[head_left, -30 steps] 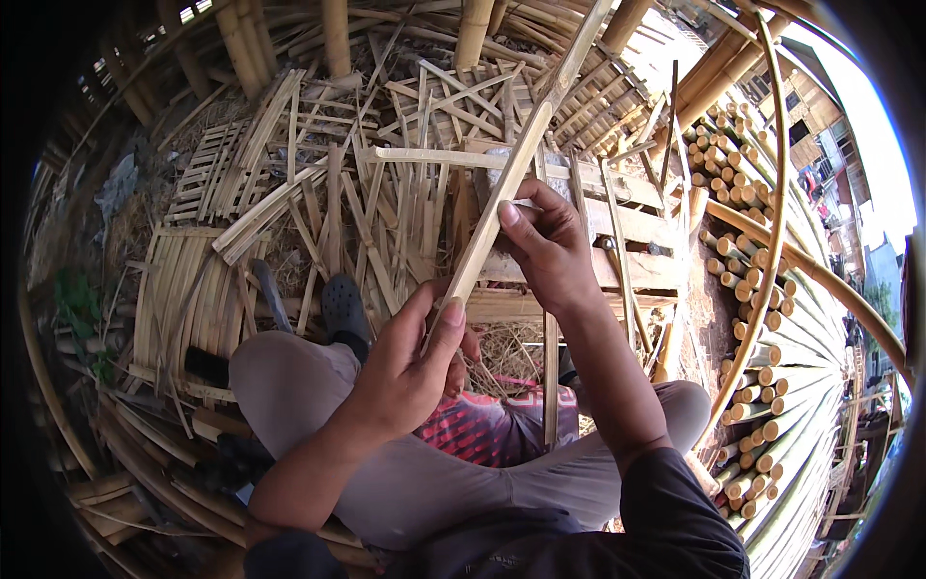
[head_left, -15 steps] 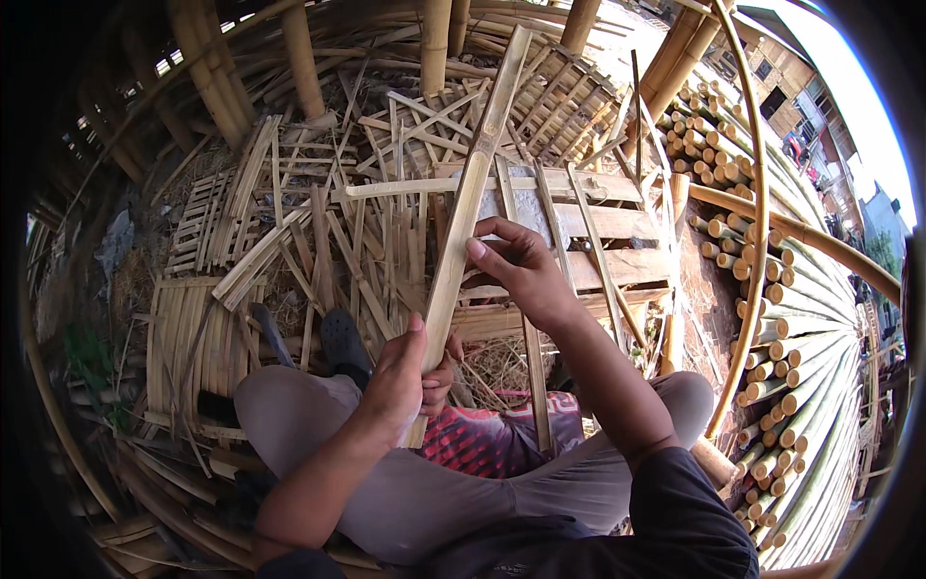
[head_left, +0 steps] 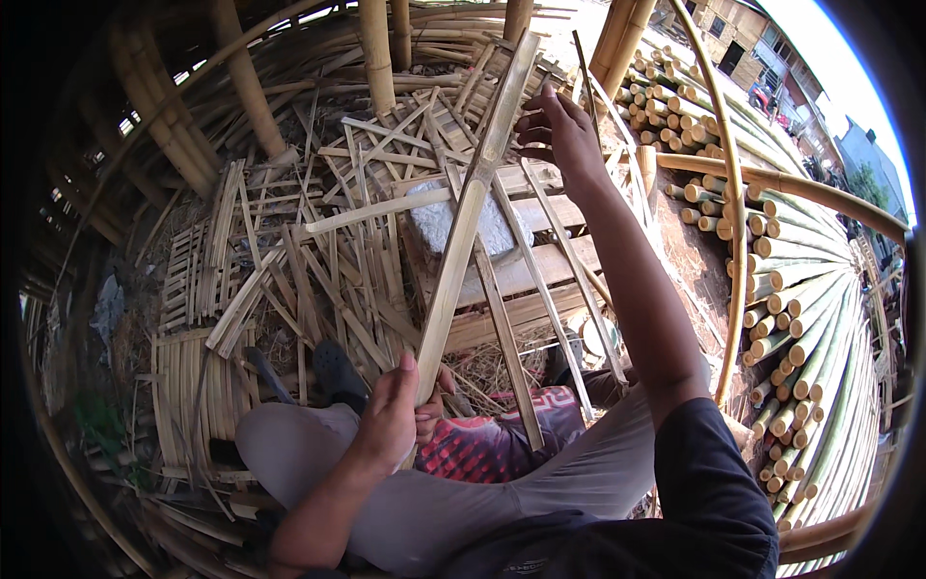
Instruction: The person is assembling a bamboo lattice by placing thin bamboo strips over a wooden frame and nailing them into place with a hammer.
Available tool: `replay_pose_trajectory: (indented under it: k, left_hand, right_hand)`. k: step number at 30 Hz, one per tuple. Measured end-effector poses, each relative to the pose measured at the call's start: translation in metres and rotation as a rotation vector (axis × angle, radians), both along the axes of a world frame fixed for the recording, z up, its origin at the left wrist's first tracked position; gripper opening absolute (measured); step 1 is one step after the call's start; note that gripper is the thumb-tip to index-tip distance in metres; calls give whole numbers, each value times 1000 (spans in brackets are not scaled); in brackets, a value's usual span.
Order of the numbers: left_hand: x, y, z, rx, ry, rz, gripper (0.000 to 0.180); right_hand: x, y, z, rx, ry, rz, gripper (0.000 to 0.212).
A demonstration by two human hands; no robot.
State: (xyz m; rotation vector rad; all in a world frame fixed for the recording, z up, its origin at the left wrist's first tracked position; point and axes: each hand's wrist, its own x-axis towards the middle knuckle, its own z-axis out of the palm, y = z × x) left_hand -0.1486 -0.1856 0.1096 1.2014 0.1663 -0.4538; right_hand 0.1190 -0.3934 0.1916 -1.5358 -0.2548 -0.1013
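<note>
A long split bamboo slat (head_left: pixel 463 222) slants up and away from my lap, its far end leaning right. My left hand (head_left: pixel 394 415) grips it near the lower end, with the thumb along its face and the fingers wrapped round the edge. Close to the slat's far end is my right hand (head_left: pixel 569 135), fingers apart and bent, holding nothing; whether a fingertip touches the slat I cannot tell. Beneath the slat a pale grey block (head_left: pixel 434 220) rests on a low wooden bench (head_left: pixel 531 275). Several narrow bamboo strips (head_left: pixel 503 338) lean across the bench toward my lap.
Cut bamboo pieces (head_left: pixel 318 270) lie heaped beyond my legs, beside a slatted panel (head_left: pixel 193 396) at left. Upright bamboo posts (head_left: pixel 376 58) stand at the back. Stacked bamboo poles (head_left: pixel 791 328) fill the right, behind a curved pole (head_left: pixel 735 212). A red-patterned cloth (head_left: pixel 482 446) lies between my legs.
My right hand has left the slat's middle and reached out toward its far end, fingers spreading. The left hand keeps its grip. The whole view has shifted slightly.
</note>
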Motion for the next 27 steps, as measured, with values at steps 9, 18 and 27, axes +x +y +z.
replay_pose_trajectory:
  k: [9,18,27]
  left_hand:
    - [-2,2,-3,1,0,-34,62]
    - [-5,6,-4,-57,33,-45,60]
    - [-2,2,-6,-60,-32,53,62]
  right_hand:
    - [17,22,-9,-38,-211,-168,36]
    - [22,30,-18,-242,-431,-404,37]
    - [30,-36,-22,-684,-644,-638,31]
